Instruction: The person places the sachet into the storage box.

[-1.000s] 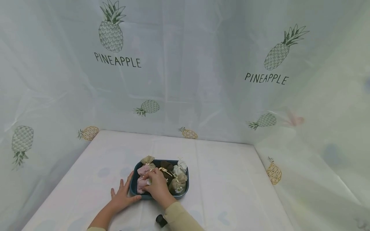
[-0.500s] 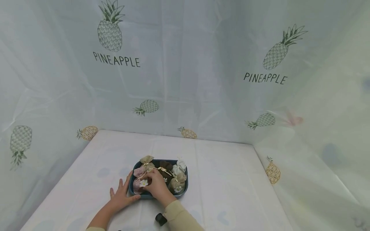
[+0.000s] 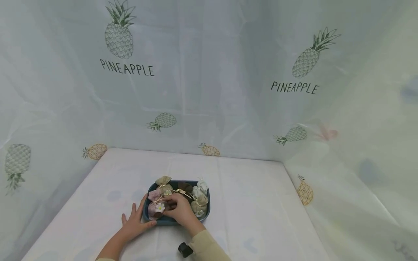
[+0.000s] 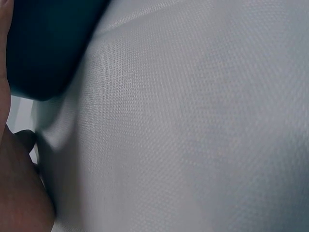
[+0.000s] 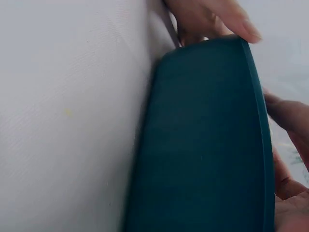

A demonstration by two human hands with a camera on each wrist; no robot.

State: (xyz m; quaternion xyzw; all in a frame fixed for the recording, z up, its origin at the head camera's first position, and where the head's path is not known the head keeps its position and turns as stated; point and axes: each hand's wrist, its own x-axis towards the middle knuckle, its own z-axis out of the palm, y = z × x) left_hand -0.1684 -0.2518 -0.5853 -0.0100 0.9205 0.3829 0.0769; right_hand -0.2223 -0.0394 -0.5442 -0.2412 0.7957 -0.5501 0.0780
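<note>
In the head view my left hand [image 3: 133,224] has its fingers spread along the left side of a dark blue tray [image 3: 173,222], the thumb near its front corner. Several small drawstring pouches fill the tray. My right hand [image 3: 181,210] reaches in over the front rim, index finger and thumb apart, fingertips against a pink pouch [image 3: 152,209] with a white flower [image 3: 160,207]. Whether they pinch it is hidden. Brown fabric [image 3: 158,214] shows below the flower. In the right wrist view the tray wall [image 5: 207,135] hides the pouches; the right-hand fingers [image 5: 292,116] show behind its rim.
A beige pouch [image 3: 163,181] leans out at the tray's back left. A dark brown pouch [image 3: 186,187], a white pouch [image 3: 202,186] and another beige pouch [image 3: 198,206] sit toward the right. The white-covered table [image 3: 248,203] is bordered by pineapple-print curtains [image 3: 209,72].
The pink pouch has shifted left, and its flower has come into plain sight. My right fingers have drawn slightly apart. My left hand stays at the tray while the head view has shifted a little.
</note>
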